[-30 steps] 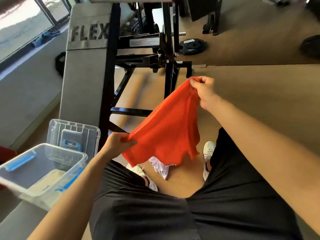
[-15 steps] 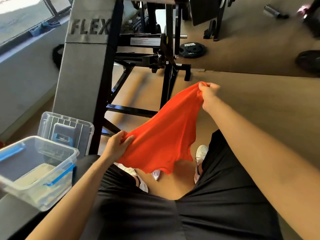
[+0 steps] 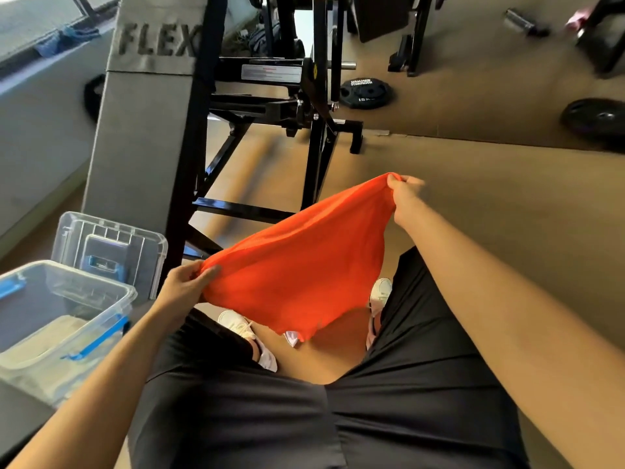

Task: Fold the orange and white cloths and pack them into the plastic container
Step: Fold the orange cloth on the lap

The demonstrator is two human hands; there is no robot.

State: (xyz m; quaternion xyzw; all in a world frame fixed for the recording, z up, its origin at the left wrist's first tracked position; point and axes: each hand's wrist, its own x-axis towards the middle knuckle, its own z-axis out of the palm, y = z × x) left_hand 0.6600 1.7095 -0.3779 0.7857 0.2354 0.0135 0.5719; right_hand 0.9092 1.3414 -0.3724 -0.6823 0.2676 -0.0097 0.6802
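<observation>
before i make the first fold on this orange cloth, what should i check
1. Left hand grips one end of the orange cloth: ok.
2. Right hand pinches the opposite end: ok.
3. Cloth taut and flat between the hands: not ok, it sags.
4. Plastic container open, lid off and standing behind it: ok.
5. White cloth folded: cannot tell, only a tip shows below the orange one.

Orange cloth (image 3: 304,265) tauter — white cloth (image 3: 291,338) nearly hidden
</observation>
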